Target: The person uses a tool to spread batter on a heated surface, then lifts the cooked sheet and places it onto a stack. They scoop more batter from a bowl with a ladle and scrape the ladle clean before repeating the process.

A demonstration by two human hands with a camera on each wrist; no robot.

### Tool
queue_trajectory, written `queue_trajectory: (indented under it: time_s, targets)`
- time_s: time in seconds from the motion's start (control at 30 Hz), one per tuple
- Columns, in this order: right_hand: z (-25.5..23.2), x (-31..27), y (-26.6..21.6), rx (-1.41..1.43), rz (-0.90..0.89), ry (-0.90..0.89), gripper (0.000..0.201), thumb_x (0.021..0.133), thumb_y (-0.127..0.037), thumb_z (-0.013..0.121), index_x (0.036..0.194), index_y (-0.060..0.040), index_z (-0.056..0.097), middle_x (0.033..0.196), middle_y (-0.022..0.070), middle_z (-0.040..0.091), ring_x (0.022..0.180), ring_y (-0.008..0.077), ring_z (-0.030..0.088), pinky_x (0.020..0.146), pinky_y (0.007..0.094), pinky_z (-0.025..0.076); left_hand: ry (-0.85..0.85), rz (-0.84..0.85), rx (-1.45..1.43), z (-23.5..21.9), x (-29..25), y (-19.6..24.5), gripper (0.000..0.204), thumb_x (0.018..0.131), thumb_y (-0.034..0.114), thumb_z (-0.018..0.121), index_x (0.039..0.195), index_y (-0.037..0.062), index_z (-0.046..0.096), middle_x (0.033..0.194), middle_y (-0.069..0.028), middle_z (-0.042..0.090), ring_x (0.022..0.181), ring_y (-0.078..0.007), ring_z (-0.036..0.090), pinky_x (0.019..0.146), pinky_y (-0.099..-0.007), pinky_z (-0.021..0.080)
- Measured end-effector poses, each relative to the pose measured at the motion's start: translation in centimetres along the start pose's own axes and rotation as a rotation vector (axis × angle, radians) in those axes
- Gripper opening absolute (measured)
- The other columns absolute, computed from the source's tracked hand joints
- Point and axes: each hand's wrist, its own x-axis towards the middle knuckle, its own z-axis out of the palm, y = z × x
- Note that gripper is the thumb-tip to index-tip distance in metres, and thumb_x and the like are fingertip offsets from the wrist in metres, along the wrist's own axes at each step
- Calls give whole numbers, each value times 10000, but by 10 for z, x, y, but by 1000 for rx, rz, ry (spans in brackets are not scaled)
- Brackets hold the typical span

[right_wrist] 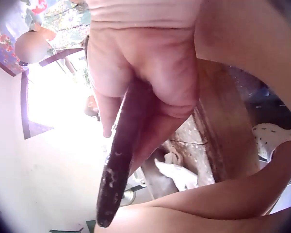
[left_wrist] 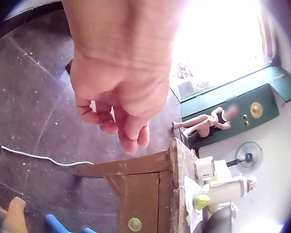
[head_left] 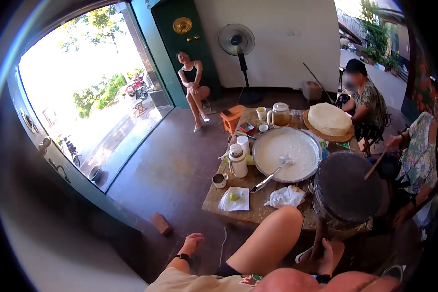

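Observation:
My right hand (head_left: 327, 255) is at the long dark handle (right_wrist: 117, 170) of a round, flat black griddle pan (head_left: 348, 182). In the right wrist view the handle passes between the thumb and fingers, which hold it from both sides. The pan is at the right front of the wooden table. Left of it, a wide metal basin (head_left: 260, 138) holds white batter, with a metal ladle (head_left: 272, 176) lying in it. My left hand (left_wrist: 123, 92) hangs over the floor, left of the table, fingers loosely curled around nothing.
A stack of thin pancakes (head_left: 330, 117) lies on a round board at the back. A thermos (head_left: 237, 163), a mug (head_left: 220, 180), a glass pitcher (head_left: 280, 117) and crumpled tissue (head_left: 284, 197) crowd the table. A seated person at right holds a wooden stick (head_left: 376, 163) over the pan. A brick (head_left: 161, 224) lies on the floor.

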Motion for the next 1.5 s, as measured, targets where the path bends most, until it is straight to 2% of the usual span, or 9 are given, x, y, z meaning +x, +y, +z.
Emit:
queue_trajectory:
  time_s: [0.1, 0.37, 0.73, 1.03, 1.13, 1.17, 1.2, 1.33, 1.5]
  targets:
    - [23, -10, 11, 189, 107, 182, 199, 850, -221, 599, 965, -59, 602, 780, 100, 654, 603, 301, 634, 538, 435, 523, -20, 25, 123, 15, -1, 11, 192, 800, 61, 646, 991, 40, 642, 850, -48, 669, 652, -98, 570, 589, -229, 455]
    - [23, -27, 7, -127, 7, -21, 196, 842, -163, 607, 1015, -70, 601, 879, 69, 662, 785, 216, 638, 692, 346, 519, 75, 22, 136, 11, 0, -1, 168, 853, 140, 621, 1003, 69, 646, 748, -30, 628, 586, -111, 538, 530, -250, 426]
    - [2, -47, 6, -184, -89, 135, 206, 835, -258, 647, 959, -94, 635, 878, 21, 654, 793, 195, 620, 747, 320, 495, -11, -234, -559, 4, 6, 7, 201, 918, 283, 530, 785, 136, 564, 602, 28, 501, 431, -84, 405, 383, -231, 347]
    - [18, -51, 10, -226, -127, 93, 186, 831, -236, 655, 978, -126, 620, 855, 1, 644, 734, 175, 614, 653, 303, 503, -2, 379, 543, 25, 47, 69, 392, 851, 397, 601, 1045, 56, 599, 919, -68, 616, 773, -163, 553, 640, -325, 455]
    - [-15, -24, 9, -140, 43, -63, 107, 832, -244, 657, 866, -142, 648, 740, -15, 646, 624, 155, 613, 548, 284, 497, 35, 771, 978, 80, 20, 161, 508, 778, 326, 658, 1142, 7, 504, 1041, -217, 589, 1007, -406, 541, 875, -480, 420]
    - [-42, -10, 7, -52, 134, -207, 99, 830, -246, 661, 836, -147, 653, 724, -16, 647, 614, 151, 614, 536, 282, 495, 4, 831, 1000, 104, 10, 193, 509, 786, 328, 647, 1152, 11, 492, 1060, -211, 587, 1038, -399, 525, 890, -495, 398]
    - [-30, -9, 15, -117, -15, 98, 102, 824, -246, 670, 846, -148, 655, 737, -12, 650, 625, 144, 617, 540, 278, 496, -34, 832, 1029, 137, -1, 229, 497, 792, 319, 641, 1156, 15, 496, 1079, -208, 582, 1051, -389, 517, 889, -482, 395]
    - [-31, 10, 14, 11, 37, 190, 207, 834, -265, 654, 909, -74, 631, 747, 47, 646, 654, 186, 630, 569, 325, 523, -74, 1239, 1083, 259, -14, 296, 521, 795, 370, 627, 1168, 23, 519, 1135, -203, 574, 1074, -376, 511, 956, -450, 355]
    - [-6, 1, 3, -24, 9, 125, 268, 860, -231, 612, 1023, -24, 562, 763, 92, 630, 636, 227, 627, 538, 353, 524, -218, 816, 1498, 341, 58, 289, 544, 796, 422, 605, 1134, 1, 539, 1060, -217, 601, 1039, -392, 531, 955, -454, 361]
